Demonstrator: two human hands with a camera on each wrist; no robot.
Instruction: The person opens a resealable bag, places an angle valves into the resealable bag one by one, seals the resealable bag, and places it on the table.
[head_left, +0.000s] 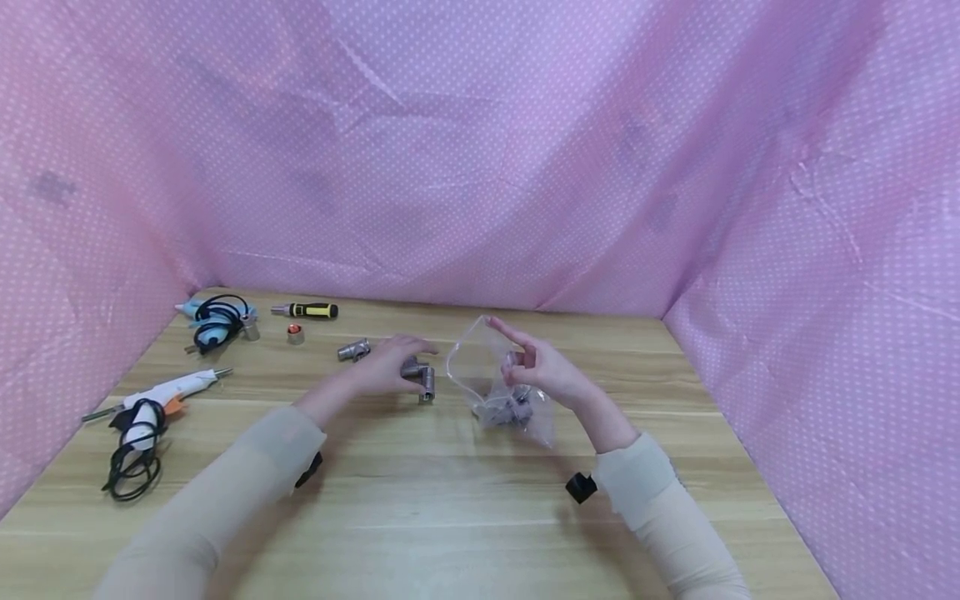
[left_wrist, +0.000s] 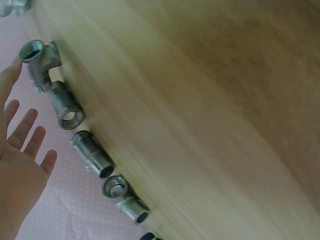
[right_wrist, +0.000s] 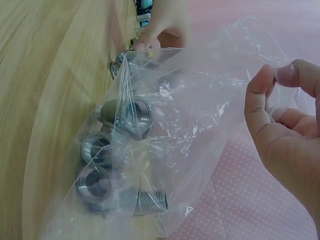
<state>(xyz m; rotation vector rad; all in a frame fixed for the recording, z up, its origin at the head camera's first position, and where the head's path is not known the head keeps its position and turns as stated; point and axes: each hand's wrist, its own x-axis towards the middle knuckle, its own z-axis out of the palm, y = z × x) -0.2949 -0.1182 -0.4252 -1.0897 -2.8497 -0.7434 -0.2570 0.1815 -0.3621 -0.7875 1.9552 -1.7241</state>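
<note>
Right hand [head_left: 551, 375] pinching bag [head_left: 498, 383], left hand [head_left: 390, 367] flat.

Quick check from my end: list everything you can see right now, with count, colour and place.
plastic bag: one, clear, table centre, holds several silver pipe fittings
loose fittings: at least three, silver, left of the bag
screwdriver: one, yellow-black, back left
white glue gun: one, black cord, left edge
blue glue gun: one, back left corner
small metal pieces: two, beside the blue glue gun
table: wooden
cloth: pink, dotted, around the table
left hand: over the loose fittings
right hand: pinches the bag's rim
</note>
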